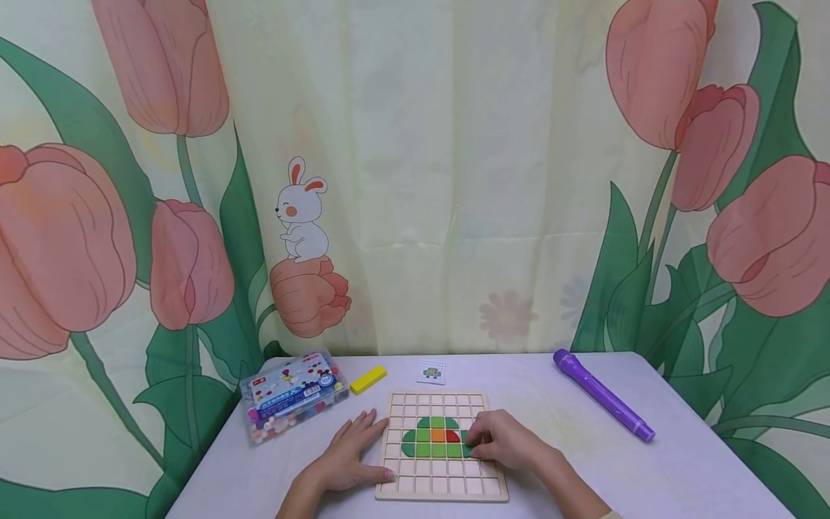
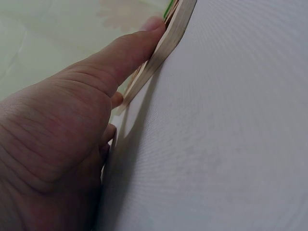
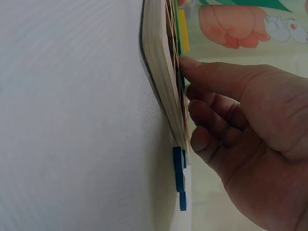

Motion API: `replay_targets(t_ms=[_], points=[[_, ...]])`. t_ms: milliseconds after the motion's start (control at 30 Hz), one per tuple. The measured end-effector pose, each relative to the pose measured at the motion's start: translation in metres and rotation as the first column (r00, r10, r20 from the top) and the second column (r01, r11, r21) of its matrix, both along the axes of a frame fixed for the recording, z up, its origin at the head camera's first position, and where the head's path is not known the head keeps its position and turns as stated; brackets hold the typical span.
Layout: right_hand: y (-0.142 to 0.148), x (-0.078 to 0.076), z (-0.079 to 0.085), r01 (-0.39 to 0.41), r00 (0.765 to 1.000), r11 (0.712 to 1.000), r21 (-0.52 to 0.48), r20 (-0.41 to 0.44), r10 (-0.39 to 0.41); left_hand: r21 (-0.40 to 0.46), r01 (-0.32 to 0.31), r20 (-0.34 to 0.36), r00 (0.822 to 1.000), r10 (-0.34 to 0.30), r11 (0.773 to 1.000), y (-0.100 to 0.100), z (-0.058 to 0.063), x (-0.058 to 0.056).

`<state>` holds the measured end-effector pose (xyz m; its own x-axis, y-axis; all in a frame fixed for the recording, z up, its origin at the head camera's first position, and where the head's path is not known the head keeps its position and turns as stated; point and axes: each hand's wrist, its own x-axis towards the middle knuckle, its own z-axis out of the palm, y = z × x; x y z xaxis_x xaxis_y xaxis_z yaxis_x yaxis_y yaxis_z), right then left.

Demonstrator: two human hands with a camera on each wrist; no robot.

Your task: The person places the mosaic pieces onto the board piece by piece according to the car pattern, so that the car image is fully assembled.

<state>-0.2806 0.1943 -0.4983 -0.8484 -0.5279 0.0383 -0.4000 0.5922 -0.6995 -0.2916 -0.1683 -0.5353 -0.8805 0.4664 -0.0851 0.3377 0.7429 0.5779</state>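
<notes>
A wooden grid board [image 1: 441, 490] lies on the table, with green, orange and red tiles [image 1: 439, 435] set in its middle cells. My left hand [image 1: 350, 454] rests at the board's left side, fingers spread, the thumb [image 2: 139, 43] lying over its near left corner. At the right end of the tile pattern, my right hand [image 1: 509, 441] curls its fingers and pinches a dark green tile [image 1: 466, 451] at the board's surface. In the right wrist view the thumb [image 3: 211, 72] presses against this tile, and most of it is hidden.
Left of the board is a clear plastic box of beads [image 1: 295, 396], beside a yellow bar [image 1: 368, 380]. Behind the board lies a small picture card [image 1: 431, 372]; a purple stick [image 1: 603, 395] lies to the right. Several blue pieces [image 3: 179, 168] sit past the board's edge.
</notes>
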Motion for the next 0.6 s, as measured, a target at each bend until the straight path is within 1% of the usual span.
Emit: replay_targets(t_ms=[133, 300, 367, 600], points=[[0.005, 0.000, 0.003, 0.048, 0.999, 0.999, -0.001, 0.006, -0.048, -0.003, 0.001, 0.003, 1.000, -0.001, 1.000, 0.000, -0.001, -0.001], [0.018, -0.002, 0.011, 0.093, 0.991, 0.996, 0.010, -0.094, -0.091, 0.003, -0.001, 0.009, 1.000, 0.001, 1.000, 0.000, -0.001, -0.002], [0.024, -0.002, 0.014, 0.106, 0.987, 0.994, 0.009, -0.122, -0.104, 0.004, -0.002, 0.010, 1.000, 0.002, 1.000, 0.000, -0.002, -0.002], [0.042, -0.005, 0.018, 0.191, 0.973, 0.981, 0.028, -0.134, -0.186, 0.000, -0.013, 0.019, 1.000, 0.013, 1.000, 0.000, -0.001, -0.002]])
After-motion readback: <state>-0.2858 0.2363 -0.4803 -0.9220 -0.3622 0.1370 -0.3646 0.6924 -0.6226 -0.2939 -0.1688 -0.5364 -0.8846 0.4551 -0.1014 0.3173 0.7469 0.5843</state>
